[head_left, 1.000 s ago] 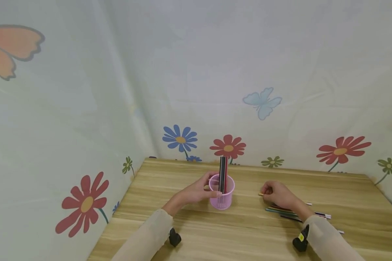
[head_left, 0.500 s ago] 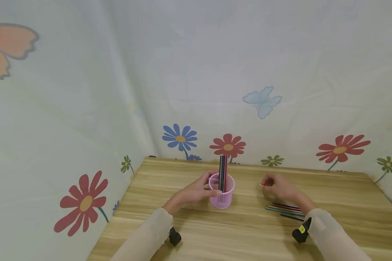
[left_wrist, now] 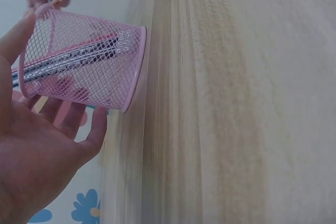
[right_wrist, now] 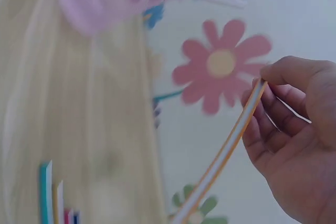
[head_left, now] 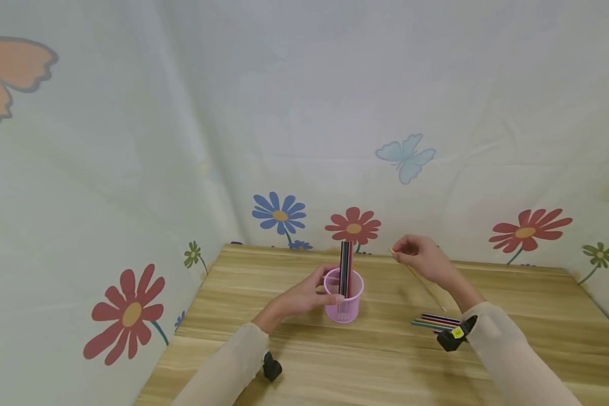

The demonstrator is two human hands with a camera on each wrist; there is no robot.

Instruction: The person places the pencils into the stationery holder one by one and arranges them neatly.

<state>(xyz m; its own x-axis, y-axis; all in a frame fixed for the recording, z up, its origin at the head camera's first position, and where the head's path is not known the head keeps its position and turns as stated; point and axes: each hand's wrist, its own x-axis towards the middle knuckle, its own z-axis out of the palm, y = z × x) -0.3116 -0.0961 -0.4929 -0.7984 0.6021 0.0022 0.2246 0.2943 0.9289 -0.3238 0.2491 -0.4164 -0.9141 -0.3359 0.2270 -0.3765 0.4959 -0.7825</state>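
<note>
Pencil (right_wrist: 220, 153) is pinched near one end by the right hand (head_left: 426, 260) above the worktop (head_left: 365, 366); nearby, the pink mesh cup (head_left: 352, 311), with pencils (head_left: 345, 270) inside, is gripped by the left hand (head_left: 304, 298).

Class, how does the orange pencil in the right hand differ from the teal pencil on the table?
The orange pencil slants, pinched by the right hand; the teal pencil lies on the table. The orange pencil is apart from other pencils; the teal pencil lies beside some. Both are slim and straight, with a pale strip.
</note>
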